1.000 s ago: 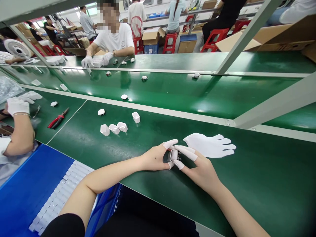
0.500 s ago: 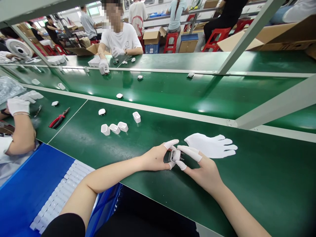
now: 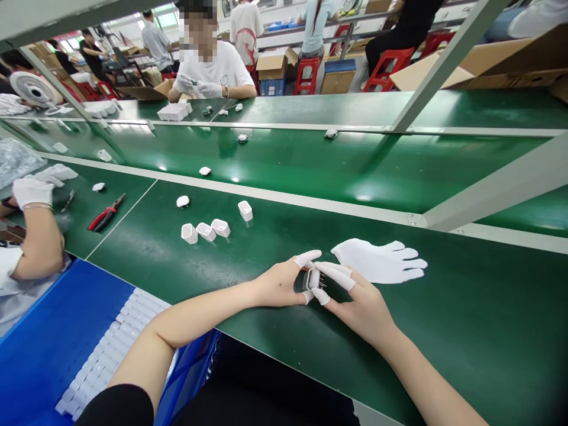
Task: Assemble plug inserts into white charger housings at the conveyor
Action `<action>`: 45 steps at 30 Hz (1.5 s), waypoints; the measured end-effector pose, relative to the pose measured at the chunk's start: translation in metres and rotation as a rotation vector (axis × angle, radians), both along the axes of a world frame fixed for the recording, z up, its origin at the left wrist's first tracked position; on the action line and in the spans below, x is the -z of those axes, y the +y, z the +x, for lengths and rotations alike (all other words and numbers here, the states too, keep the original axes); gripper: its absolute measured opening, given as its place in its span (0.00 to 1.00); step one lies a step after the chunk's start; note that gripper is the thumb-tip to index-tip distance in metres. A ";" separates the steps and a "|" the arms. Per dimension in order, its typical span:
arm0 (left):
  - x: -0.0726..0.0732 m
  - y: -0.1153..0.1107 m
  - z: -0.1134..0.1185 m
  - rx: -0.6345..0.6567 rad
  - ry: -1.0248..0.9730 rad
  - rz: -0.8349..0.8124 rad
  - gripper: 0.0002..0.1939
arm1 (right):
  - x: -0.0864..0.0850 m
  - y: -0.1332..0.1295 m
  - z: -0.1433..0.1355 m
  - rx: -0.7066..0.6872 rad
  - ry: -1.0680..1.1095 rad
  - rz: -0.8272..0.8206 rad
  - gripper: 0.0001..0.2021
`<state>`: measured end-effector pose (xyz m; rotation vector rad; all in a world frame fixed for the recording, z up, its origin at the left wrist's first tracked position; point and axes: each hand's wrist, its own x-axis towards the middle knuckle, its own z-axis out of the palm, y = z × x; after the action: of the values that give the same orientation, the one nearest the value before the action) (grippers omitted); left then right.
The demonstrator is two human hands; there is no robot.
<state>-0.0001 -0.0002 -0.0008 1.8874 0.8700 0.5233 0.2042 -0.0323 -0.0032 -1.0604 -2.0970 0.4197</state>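
Observation:
Low over the green bench, my left hand (image 3: 279, 285) grips a white charger housing (image 3: 307, 281) between thumb and fingers, its open end facing right. My right hand (image 3: 366, 305) pinches a white plug piece with metal prongs (image 3: 315, 280) at that open end; the prongs point right. Fingertip covers are on several of my fingers. How far the piece sits inside the housing is hard to see. A flat white glove (image 3: 379, 261) lies just beyond my right hand. Farther left stand several empty white housings (image 3: 189, 233), with a plug piece (image 3: 183, 202) behind them.
Red-handled pliers (image 3: 106, 214) lie left, near a co-worker's gloved hand (image 3: 33, 192). A blue bin (image 3: 104, 284) at my left holds rows of white housings. Beyond the rail, a green conveyor (image 3: 288, 160) carries small parts. A metal post (image 3: 497, 183) slants at right.
My right hand has shifted slightly left, bringing the plug piece closer into the housing. Parts on the conveyor have slid left. The person opposite has drawn a hand back from the belt.

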 end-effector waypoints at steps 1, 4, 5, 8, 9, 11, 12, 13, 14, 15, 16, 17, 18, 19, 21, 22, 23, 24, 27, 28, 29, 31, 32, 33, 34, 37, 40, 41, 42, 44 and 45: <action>0.001 0.000 0.000 0.001 -0.001 0.003 0.45 | 0.001 0.000 0.000 0.003 0.002 0.000 0.23; 0.003 0.000 0.000 0.004 -0.003 0.014 0.45 | 0.003 0.000 -0.001 0.006 0.009 -0.004 0.22; 0.003 0.000 0.001 0.005 -0.003 0.016 0.45 | 0.004 -0.001 -0.001 0.010 0.013 -0.003 0.22; 0.003 0.000 0.001 0.006 -0.002 0.020 0.44 | 0.004 -0.002 -0.004 0.035 0.040 0.016 0.21; 0.003 0.000 0.001 0.006 -0.002 0.021 0.44 | 0.004 -0.002 -0.004 0.042 0.049 0.023 0.20; 0.002 0.000 0.001 0.007 -0.004 0.027 0.45 | 0.003 -0.002 -0.005 0.060 0.063 0.025 0.20; 0.002 0.000 0.001 0.007 -0.006 0.029 0.45 | 0.002 -0.002 -0.006 0.066 0.065 0.021 0.20; 0.002 0.000 0.001 0.009 -0.007 0.029 0.45 | 0.001 -0.002 -0.006 0.066 0.065 0.020 0.19; 0.002 0.001 0.001 0.010 -0.007 0.029 0.45 | 0.001 -0.002 -0.006 0.064 0.062 0.020 0.19; 0.003 0.001 0.001 0.010 -0.007 0.027 0.45 | 0.001 -0.002 -0.006 0.060 0.058 0.021 0.19; 0.003 0.001 0.001 0.011 -0.007 0.023 0.45 | 0.001 -0.002 -0.007 0.055 0.052 0.020 0.19; 0.003 0.001 0.001 0.012 -0.008 0.019 0.45 | 0.001 -0.003 -0.007 0.051 0.046 0.015 0.19; 0.004 0.001 0.001 0.012 -0.010 0.017 0.45 | 0.002 -0.003 -0.007 0.052 0.046 0.005 0.19; 0.004 0.001 0.001 0.011 -0.012 0.017 0.45 | 0.002 -0.003 -0.007 0.055 0.050 -0.004 0.19; 0.003 0.001 0.001 0.009 -0.009 0.016 0.45 | 0.003 -0.003 -0.008 0.055 0.064 -0.006 0.19; 0.003 0.001 0.001 0.007 -0.003 0.013 0.45 | 0.003 -0.003 -0.008 0.053 0.069 0.003 0.19; 0.002 0.001 0.001 0.007 0.006 0.010 0.45 | 0.002 -0.002 -0.008 0.050 0.071 0.015 0.19; 0.001 0.001 0.001 0.007 0.015 0.006 0.45 | 0.002 -0.002 -0.008 0.046 0.068 0.025 0.20; -0.001 0.000 0.002 -0.002 0.035 0.011 0.45 | 0.000 -0.001 -0.006 0.023 0.048 0.024 0.20; -0.002 0.000 0.002 -0.007 0.036 0.016 0.45 | 0.000 0.000 -0.005 0.015 0.045 0.008 0.20; -0.001 0.000 0.003 -0.012 0.039 0.021 0.45 | -0.001 0.000 -0.004 0.012 0.046 -0.014 0.20; -0.001 0.000 0.003 -0.021 0.054 0.025 0.45 | -0.002 0.000 -0.002 0.007 0.051 -0.040 0.20; -0.001 0.000 0.003 -0.025 0.067 0.024 0.45 | -0.002 0.000 -0.001 0.006 0.051 -0.041 0.20; 0.000 0.000 0.004 -0.027 0.082 0.024 0.45 | -0.002 0.000 -0.001 0.003 0.047 -0.033 0.20; 0.000 0.001 0.004 -0.026 0.093 0.022 0.45 | -0.002 -0.001 -0.001 0.000 0.040 -0.020 0.20; -0.001 0.001 0.004 -0.013 0.105 0.008 0.45 | 0.000 -0.003 -0.002 0.009 0.030 0.024 0.22; -0.001 0.002 0.005 -0.012 0.116 -0.003 0.46 | 0.004 -0.004 -0.003 0.021 0.048 0.048 0.23; -0.001 0.001 0.005 -0.014 0.120 -0.001 0.46 | 0.005 -0.003 -0.002 0.018 0.051 0.053 0.24; -0.001 0.001 0.005 -0.015 0.121 0.003 0.46 | 0.006 -0.003 -0.002 0.011 0.048 0.055 0.24; 0.000 0.001 0.005 -0.013 0.117 0.015 0.46 | 0.007 -0.001 0.000 -0.019 0.032 0.043 0.24; 0.001 0.001 0.006 -0.010 0.115 0.018 0.46 | 0.007 -0.001 0.001 -0.037 0.028 0.021 0.24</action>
<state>0.0055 0.0012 -0.0015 1.9455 0.9531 0.4334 0.2050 -0.0331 -0.0100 -0.9994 -2.0946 0.4270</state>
